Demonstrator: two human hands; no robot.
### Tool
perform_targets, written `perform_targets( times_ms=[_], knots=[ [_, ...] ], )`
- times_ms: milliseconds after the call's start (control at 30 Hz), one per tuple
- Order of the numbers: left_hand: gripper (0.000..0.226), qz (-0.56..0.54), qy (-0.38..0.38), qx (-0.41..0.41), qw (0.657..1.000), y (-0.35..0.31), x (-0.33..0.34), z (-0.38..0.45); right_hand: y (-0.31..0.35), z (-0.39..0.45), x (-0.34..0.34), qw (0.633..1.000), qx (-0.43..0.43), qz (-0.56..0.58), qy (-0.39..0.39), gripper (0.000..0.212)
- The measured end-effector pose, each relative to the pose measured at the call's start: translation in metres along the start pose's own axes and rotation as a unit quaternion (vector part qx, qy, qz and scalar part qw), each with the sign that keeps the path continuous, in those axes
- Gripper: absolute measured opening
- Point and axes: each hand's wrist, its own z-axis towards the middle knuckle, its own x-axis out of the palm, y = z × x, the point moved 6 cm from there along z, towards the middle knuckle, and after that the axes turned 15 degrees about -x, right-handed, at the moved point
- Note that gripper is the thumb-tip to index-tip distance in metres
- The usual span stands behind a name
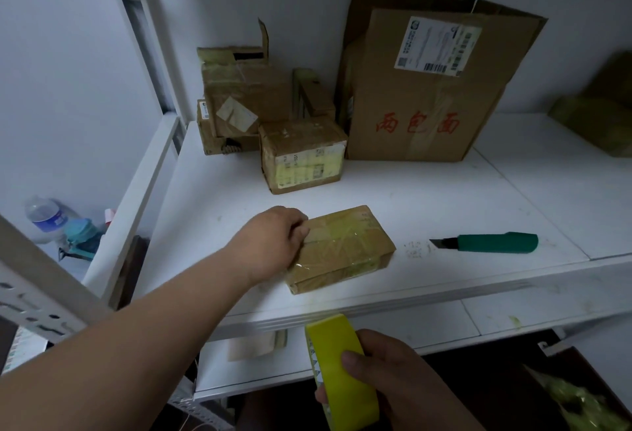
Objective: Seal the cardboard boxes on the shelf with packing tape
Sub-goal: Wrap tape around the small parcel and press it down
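Yellow packing tape (342, 372) sits in the right hand (400, 382), its fingers (354, 360) curled around the roll, low and in front of the shelf (444, 191). The left hand (273, 242) grips the near-left end of a small taped cardboard box (342, 247), fingers curled over its top edge. Nothing links roll and box, so the free end may be stuck down and hard to find. To the right of the box, well beyond either hand's fingers, a green utility knife (492, 242) lies with its blade out; a careless reach could nick skin. More boxes (302, 157) wait beyond the fingers.
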Motion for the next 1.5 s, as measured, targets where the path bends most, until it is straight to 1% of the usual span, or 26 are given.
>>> perform_targets(
  times_ms=[67, 133, 167, 200, 267, 300, 367, 433, 500, 567, 700, 767, 833, 933, 1000, 1067, 1133, 1167, 1200, 1233, 1267, 1300, 1333, 1400, 1433, 1500],
  knots=[
    [0.022, -0.140, 0.023, -0.058, 0.988, 0.016, 0.008, 0.001, 0.000, -0.001, -0.003, 1.000, -0.003, -0.022, -0.011, 0.047],
    [0.019, -0.310, 0.061, -0.118, 0.942, 0.027, 0.016, -0.003, 0.000, -0.003, -0.006, 0.999, -0.008, -0.025, -0.020, 0.047],
    [0.019, -0.362, 0.069, -0.135, 0.920, 0.031, 0.020, -0.004, 0.001, -0.003, -0.006, 0.999, -0.011, -0.026, -0.019, 0.047],
    [0.021, -0.382, 0.065, -0.140, 0.911, 0.032, 0.021, -0.004, 0.000, -0.004, -0.007, 0.999, -0.012, -0.028, -0.016, 0.047],
    [0.028, -0.359, 0.033, -0.132, 0.923, 0.031, 0.022, -0.005, 0.000, -0.005, -0.006, 1.000, -0.014, -0.026, -0.010, 0.045],
    [0.030, -0.311, -0.004, -0.118, 0.943, 0.030, 0.020, -0.005, -0.001, -0.006, -0.005, 1.000, -0.016, -0.022, -0.009, 0.045],
    [0.031, -0.178, -0.125, -0.043, 0.975, 0.023, 0.011, -0.009, -0.003, -0.006, -0.006, 1.000, -0.019, -0.013, -0.009, 0.044],
    [0.020, -0.093, -0.221, 0.040, 0.970, 0.012, 0.006, -0.017, -0.002, -0.006, -0.006, 1.000, -0.022, -0.007, -0.001, 0.041],
    [0.008, -0.061, -0.251, 0.086, 0.962, 0.004, 0.004, -0.024, 0.000, -0.005, -0.009, 1.000, -0.021, -0.017, 0.016, 0.040],
    [0.009, -0.040, -0.241, 0.091, 0.965, 0.003, 0.002, -0.029, 0.004, -0.005, -0.012, 0.999, -0.031, -0.025, 0.027, 0.041],
    [0.070, -0.021, -0.141, 0.041, 0.989, 0.015, 0.011, -0.038, 0.001, -0.005, -0.018, 0.997, -0.036, -0.049, 0.045, 0.043],
    [0.086, -0.040, -0.089, 0.020, 0.995, 0.020, 0.017, -0.043, -0.004, -0.003, -0.020, 0.995, -0.043, -0.079, 0.047, 0.048],
    [0.093, -0.065, -0.059, 0.001, 0.996, 0.022, 0.021, -0.046, -0.009, 0.000, -0.019, 0.992, -0.053, -0.100, 0.056, 0.049],
    [0.096, -0.087, -0.041, -0.021, 0.995, 0.021, 0.024, -0.046, -0.017, 0.003, -0.022, 0.991, -0.048, -0.105, 0.063, 0.047],
    [0.098, -0.047, -0.050, -0.007, 0.998, 0.021, 0.025, -0.047, -0.019, 0.005, -0.024, 0.990, -0.046, -0.121, 0.058, 0.043],
    [0.099, 0.041, -0.070, 0.024, 0.996, 0.022, 0.025, -0.050, -0.015, 0.005, -0.027, 0.982, -0.049, -0.172, 0.060, 0.038],
    [0.098, 0.108, -0.054, 0.035, 0.992, 0.023, 0.026, -0.051, -0.006, 0.006, -0.033, 0.952, -0.063, -0.289, 0.075, 0.023],
    [0.095, 0.133, -0.038, 0.034, 0.990, 0.025, 0.027, -0.052, 0.005, 0.008, -0.038, 0.929, -0.080, -0.355, 0.065, 0.014],
    [0.093, 0.153, -0.017, 0.032, 0.988, 0.027, 0.029, -0.053, 0.021, 0.012, -0.041, 0.899, -0.122, -0.419, 0.034, 0.008],
    [0.092, 0.167, 0.000, 0.031, 0.985, 0.028, 0.030, -0.054, 0.042, 0.016, -0.041, 0.854, -0.198, -0.481, -0.009, 0.009],
    [0.090, 0.175, 0.009, 0.032, 0.984, 0.028, 0.029, -0.055, 0.063, 0.020, -0.037, 0.795, -0.289, -0.531, -0.044, 0.018],
    [0.088, 0.177, 0.012, 0.033, 0.984, 0.028, 0.029, -0.055, 0.077, 0.027, -0.030, 0.737, -0.356, -0.572, -0.049, 0.031],
    [0.086, 0.176, 0.012, 0.035, 0.984, 0.029, 0.028, -0.055, 0.083, 0.038, -0.021, 0.695, -0.386, -0.606, -0.024, 0.044],
    [0.084, 0.176, 0.018, 0.033, 0.984, 0.030, 0.028, -0.054, 0.075, 0.065, -0.012, 0.650, -0.354, -0.669, 0.070, 0.062],
    [0.085, 0.173, 0.022, 0.030, 0.984, 0.032, 0.029, -0.054, 0.071, 0.075, -0.011, 0.625, -0.336, -0.696, 0.109, 0.064],
    [0.091, 0.143, 0.030, 0.020, 0.989, 0.035, 0.031, -0.053, 0.064, 0.084, -0.015, 0.574, -0.341, -0.731, 0.142, 0.060]
  ],
)
